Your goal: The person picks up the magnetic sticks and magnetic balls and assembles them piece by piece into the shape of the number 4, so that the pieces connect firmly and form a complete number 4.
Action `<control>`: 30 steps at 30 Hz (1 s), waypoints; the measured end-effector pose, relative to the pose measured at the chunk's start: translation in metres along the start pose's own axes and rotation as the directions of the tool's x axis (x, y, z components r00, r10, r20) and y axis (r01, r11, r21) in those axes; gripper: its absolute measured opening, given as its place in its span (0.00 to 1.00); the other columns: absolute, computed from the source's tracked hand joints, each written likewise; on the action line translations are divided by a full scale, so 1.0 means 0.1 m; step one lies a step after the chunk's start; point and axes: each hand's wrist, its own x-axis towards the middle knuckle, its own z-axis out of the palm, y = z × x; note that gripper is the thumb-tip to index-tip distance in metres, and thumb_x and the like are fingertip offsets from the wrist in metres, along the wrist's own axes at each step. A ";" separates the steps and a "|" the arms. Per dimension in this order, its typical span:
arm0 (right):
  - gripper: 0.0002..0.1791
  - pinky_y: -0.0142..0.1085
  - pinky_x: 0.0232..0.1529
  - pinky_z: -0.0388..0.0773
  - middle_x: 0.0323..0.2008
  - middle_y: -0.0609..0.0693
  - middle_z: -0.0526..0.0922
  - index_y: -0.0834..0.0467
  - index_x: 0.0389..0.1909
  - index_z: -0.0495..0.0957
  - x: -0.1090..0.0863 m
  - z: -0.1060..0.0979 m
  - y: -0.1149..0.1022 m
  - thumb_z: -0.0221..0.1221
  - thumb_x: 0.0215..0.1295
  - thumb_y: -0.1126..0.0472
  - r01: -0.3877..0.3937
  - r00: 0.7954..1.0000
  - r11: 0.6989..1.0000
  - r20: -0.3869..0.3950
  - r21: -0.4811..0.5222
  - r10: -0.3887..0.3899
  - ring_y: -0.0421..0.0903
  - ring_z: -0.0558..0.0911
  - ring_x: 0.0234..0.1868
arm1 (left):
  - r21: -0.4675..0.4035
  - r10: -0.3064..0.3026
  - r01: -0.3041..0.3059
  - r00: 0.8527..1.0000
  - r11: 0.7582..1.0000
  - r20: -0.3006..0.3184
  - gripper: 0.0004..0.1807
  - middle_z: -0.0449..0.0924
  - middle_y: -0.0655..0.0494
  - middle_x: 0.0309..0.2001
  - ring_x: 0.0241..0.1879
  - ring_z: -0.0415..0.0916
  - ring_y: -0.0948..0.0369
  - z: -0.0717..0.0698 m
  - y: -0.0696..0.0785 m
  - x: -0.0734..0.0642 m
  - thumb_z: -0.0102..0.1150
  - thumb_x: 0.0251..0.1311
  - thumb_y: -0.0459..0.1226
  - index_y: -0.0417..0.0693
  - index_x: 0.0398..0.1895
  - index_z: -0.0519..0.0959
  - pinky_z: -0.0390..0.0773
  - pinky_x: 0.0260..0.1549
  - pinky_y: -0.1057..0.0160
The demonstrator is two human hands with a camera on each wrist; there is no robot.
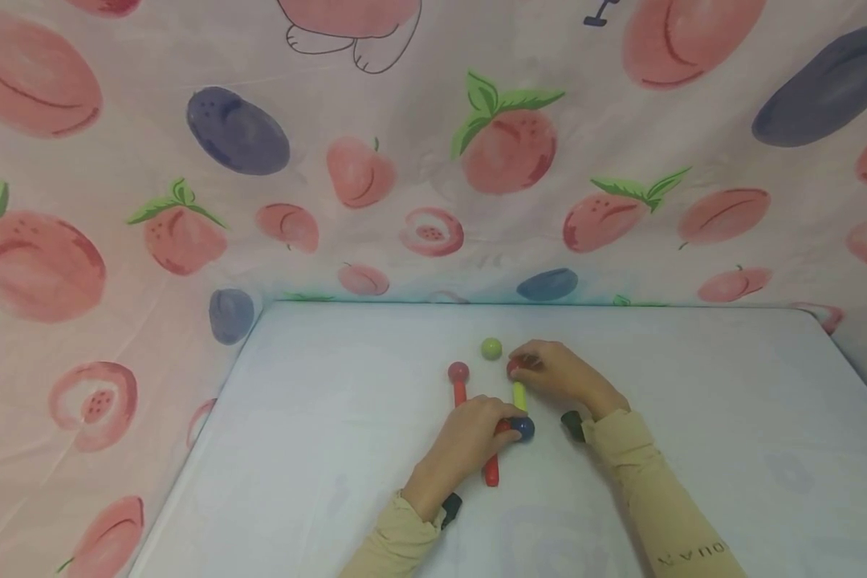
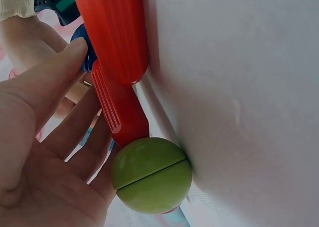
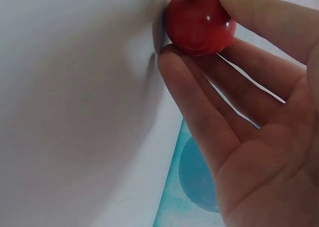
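Thumb and fingers of my left hand (image 1: pixel 470 437) pinch a dark blue ball (image 1: pixel 523 428), joined to a red stick in the left wrist view. A green ball (image 2: pixel 152 174) with a seam sits at that red stick's (image 2: pixel 119 105) other end; the hand hides it in the head view. Another red stick (image 1: pixel 491 471) pokes out below the hand. My right hand (image 1: pixel 559 373) pinches a glossy red ball (image 3: pixel 200 24) at the far end of a yellow-green stick (image 1: pixel 519 396), whose near end meets the blue ball.
A loose yellow-green ball (image 1: pixel 491 348) lies behind the hands. Left of it a second red ball (image 1: pixel 458 372) tops a red stick (image 1: pixel 460 392) running under the left hand. The white table (image 1: pixel 318 385) meets fruit-printed cloth (image 1: pixel 405 177) at the back and sides.
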 end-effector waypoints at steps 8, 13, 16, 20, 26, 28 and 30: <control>0.19 0.50 0.56 0.79 0.45 0.49 0.85 0.60 0.55 0.81 -0.01 0.02 -0.01 0.63 0.67 0.55 0.005 1.000 1.000 0.004 0.019 -0.005 0.51 0.82 0.51 | -0.023 -0.004 0.004 1.000 1.000 0.005 0.18 0.83 0.66 0.33 0.30 0.68 0.69 0.01 -0.02 0.00 0.72 0.56 0.41 0.57 0.52 0.85 0.69 0.29 0.76; 0.19 0.50 0.56 0.79 0.45 0.49 0.85 0.59 0.54 0.81 -0.01 0.03 0.00 0.64 0.66 0.55 0.012 1.000 1.000 0.002 0.022 -0.012 0.50 0.82 0.50 | -0.092 0.001 0.002 1.000 0.996 0.030 0.21 0.86 0.64 0.42 0.39 0.75 0.68 0.00 -0.07 -0.02 0.71 0.56 0.36 0.57 0.55 0.84 0.76 0.43 0.74; 0.20 0.49 0.58 0.78 0.45 0.48 0.85 0.58 0.55 0.80 -0.01 0.04 -0.01 0.65 0.66 0.54 0.004 1.000 1.000 0.001 0.029 -0.004 0.49 0.82 0.51 | -0.138 0.013 -0.007 0.999 0.990 0.046 0.22 0.86 0.63 0.46 0.43 0.77 0.68 0.00 -0.10 -0.02 0.70 0.56 0.34 0.56 0.56 0.83 0.77 0.49 0.73; 0.20 0.50 0.58 0.78 0.46 0.49 0.84 0.58 0.56 0.80 -0.02 0.06 -0.03 0.65 0.66 0.54 -0.004 1.000 0.999 -0.003 0.036 0.004 0.50 0.81 0.52 | -0.173 0.028 -0.018 0.998 0.985 0.056 0.22 0.86 0.63 0.46 0.42 0.76 0.70 0.00 -0.13 -0.01 0.70 0.57 0.33 0.55 0.56 0.83 0.77 0.48 0.74; 0.20 0.50 0.58 0.78 0.47 0.49 0.84 0.58 0.56 0.79 -0.02 0.07 -0.08 0.65 0.66 0.55 -0.032 0.999 0.999 -0.011 0.039 0.032 0.51 0.81 0.53 | -0.194 0.027 -0.015 0.998 0.981 0.059 0.21 0.86 0.64 0.46 0.40 0.75 0.70 0.01 -0.15 0.01 0.70 0.57 0.33 0.54 0.55 0.83 0.77 0.47 0.74; 0.20 0.51 0.58 0.78 0.47 0.50 0.84 0.58 0.56 0.79 -0.03 0.08 -0.09 0.64 0.66 0.55 -0.028 0.999 0.999 -0.016 0.035 0.028 0.51 0.81 0.53 | -0.201 0.023 -0.011 0.998 0.980 0.058 0.20 0.86 0.64 0.46 0.41 0.76 0.70 0.01 -0.15 0.00 0.70 0.57 0.33 0.54 0.54 0.84 0.77 0.47 0.74; 0.20 0.50 0.58 0.78 0.47 0.50 0.84 0.58 0.56 0.79 -0.04 0.08 -0.10 0.64 0.66 0.54 -0.029 0.999 0.999 -0.024 0.031 0.030 0.51 0.81 0.53 | -0.203 0.021 -0.008 0.998 0.979 0.058 0.20 0.86 0.64 0.46 0.41 0.76 0.70 0.00 -0.16 0.00 0.70 0.57 0.33 0.54 0.54 0.84 0.77 0.48 0.74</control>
